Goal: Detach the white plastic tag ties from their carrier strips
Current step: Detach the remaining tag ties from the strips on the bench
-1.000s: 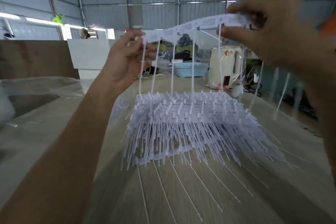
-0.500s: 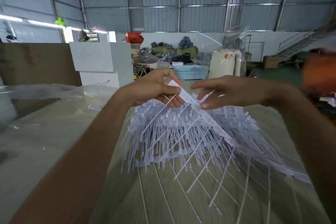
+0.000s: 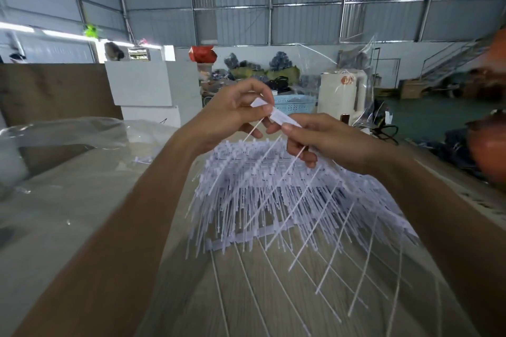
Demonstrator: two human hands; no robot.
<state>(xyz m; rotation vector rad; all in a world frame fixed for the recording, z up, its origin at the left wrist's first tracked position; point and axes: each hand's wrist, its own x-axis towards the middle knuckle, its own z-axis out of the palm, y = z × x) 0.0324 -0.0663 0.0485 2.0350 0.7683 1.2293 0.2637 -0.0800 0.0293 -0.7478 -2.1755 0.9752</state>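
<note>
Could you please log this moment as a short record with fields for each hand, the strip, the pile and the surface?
left hand: pinches the upper end of the carrier strip
right hand: pinches the strip lower down
carrier strip: white, slanted, several ties hanging from it
pile of tag ties: under the hands
table: pale wood grain

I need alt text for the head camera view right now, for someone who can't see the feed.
Two bare hands hold a white carrier strip above a table: the left hand pinches its upper end, the right hand grips it lower down, and thin white ties hang from it. Below lies a pile of more ties; a warehouse interior fills the background.
</note>
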